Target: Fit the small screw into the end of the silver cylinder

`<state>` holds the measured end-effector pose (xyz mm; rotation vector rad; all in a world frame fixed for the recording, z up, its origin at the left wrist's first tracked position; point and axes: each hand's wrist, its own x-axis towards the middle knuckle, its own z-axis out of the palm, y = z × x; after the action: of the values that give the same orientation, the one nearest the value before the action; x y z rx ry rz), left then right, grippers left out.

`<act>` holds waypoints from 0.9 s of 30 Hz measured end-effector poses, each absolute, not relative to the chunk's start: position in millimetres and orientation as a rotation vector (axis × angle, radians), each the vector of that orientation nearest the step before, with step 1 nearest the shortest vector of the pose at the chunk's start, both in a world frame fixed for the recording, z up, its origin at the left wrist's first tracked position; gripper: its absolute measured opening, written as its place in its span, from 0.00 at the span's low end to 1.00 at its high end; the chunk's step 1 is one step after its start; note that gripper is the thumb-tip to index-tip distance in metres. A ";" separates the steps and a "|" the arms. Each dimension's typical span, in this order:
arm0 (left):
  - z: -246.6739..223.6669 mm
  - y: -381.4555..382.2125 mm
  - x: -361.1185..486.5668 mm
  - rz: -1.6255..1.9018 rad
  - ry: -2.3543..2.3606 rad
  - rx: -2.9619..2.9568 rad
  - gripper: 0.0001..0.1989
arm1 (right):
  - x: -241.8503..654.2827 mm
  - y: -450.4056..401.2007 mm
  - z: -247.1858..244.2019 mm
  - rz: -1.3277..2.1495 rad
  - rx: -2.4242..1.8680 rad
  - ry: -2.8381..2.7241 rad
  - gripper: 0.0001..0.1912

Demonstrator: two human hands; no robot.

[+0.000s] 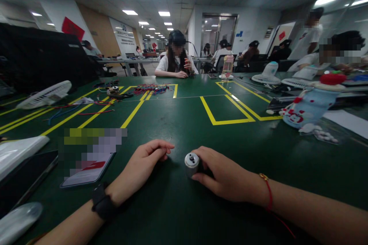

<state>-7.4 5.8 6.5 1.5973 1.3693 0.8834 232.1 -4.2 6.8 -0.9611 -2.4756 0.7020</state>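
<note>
A small silver metal cylinder (191, 164) with a dark centre and small holes on its top stands upright on the green table (175, 122). My right hand (221, 172) grips it from the right, thumb at the near side and fingers at the far side. To the left of the cylinder, my left hand (152, 155) rests at the table with its fingers loosely curled and touches no object that I can see. Whether its fingertips hold anything is too small to tell. A gap separates this hand from the cylinder.
A phone (94, 168) lies left of my left wrist. Farther off are wires (152, 89), a white fan (46, 95) and yellow tape outlines. A blue bottle (312, 107) stands at the right, beside a small plastic bag (322, 134). A person (175, 55) sits across the table.
</note>
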 end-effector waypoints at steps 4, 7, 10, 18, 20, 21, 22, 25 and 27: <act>4.9 6.1 -8.6 0.851 1.356 1.635 0.11 | 232.7 -3.9 5.5 0.704 -0.959 -2.475 0.13; 4.6 5.6 -8.9 0.823 1.343 1.667 0.10 | 233.0 -3.9 5.1 0.718 -0.950 -2.473 0.13; 7.1 2.6 -6.5 0.804 1.348 1.713 0.10 | 233.0 -4.2 5.5 0.723 -0.947 -2.462 0.13; 20.6 -7.8 12.0 0.835 1.171 2.021 0.09 | 233.4 -4.0 5.7 0.742 -0.934 -2.442 0.13; 22.7 -9.2 15.7 0.841 1.126 2.095 0.08 | 233.4 -4.0 5.2 0.732 -0.916 -2.439 0.13; 23.5 -9.6 17.2 0.839 1.115 2.116 0.09 | 233.4 -4.1 5.0 0.725 -0.907 -2.436 0.12; 24.3 -9.7 18.5 0.839 1.110 2.128 0.09 | 233.3 -4.2 4.7 0.722 -0.900 -2.432 0.12; 26.4 -8.9 21.7 0.840 1.106 2.134 0.09 | 232.7 -4.5 4.2 0.724 -0.891 -2.418 0.12; 27.2 -7.8 23.3 0.862 1.103 2.116 0.08 | 232.4 -4.6 4.1 0.726 -0.889 -2.410 0.13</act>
<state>23.3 -7.8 27.2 2.1159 1.1026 0.8621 232.4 -4.6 4.1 -0.8887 -2.4100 0.7263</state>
